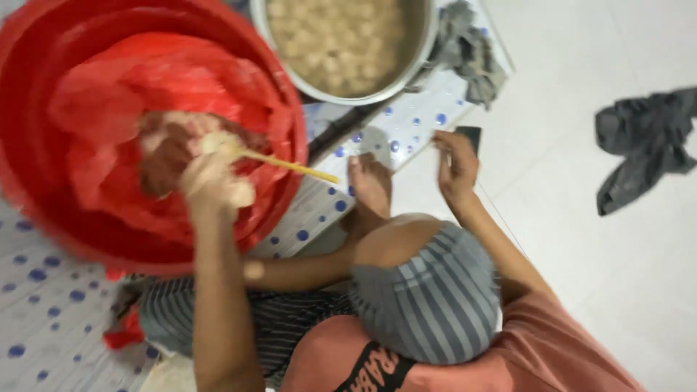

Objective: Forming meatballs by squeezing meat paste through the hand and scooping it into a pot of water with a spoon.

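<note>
Head view, left hand: the left hand (210,181) reaches into the red basin (43,218), fingers curled shut around a lump of pale paste (218,141) and the bowl end of a yellow spoon (290,165).
Head view, spoon: its thin handle sticks out from between the fingers toward the person's right and ends over the basin's rim, near the bare foot (370,185).
Head view, paste: the lump sits at the fingertips, on top of the fist, partly hidden by blur; more brownish paste (163,156) lies just beside the hand in the basin.
Head view, right hand: the right hand (454,167) hovers above the floor mat's edge, fingers loosely bent and narrow, holding nothing that can be made out; a small dark object (470,134) lies just behind it.
Head view, red basin: it is lined with a red plastic bag (131,80), and the paste rests in the bag's hollow.
Head view, metal pot (428,43): it stands just beside the basin at the top and is filled with many pale round balls (334,40) in liquid.
Head view, surroundings: a grey cloth (468,54) lies against the pot, another dark cloth (642,145) lies well apart on the white floor, and a white mat with blue dots (43,319) lies under the basin.
</note>
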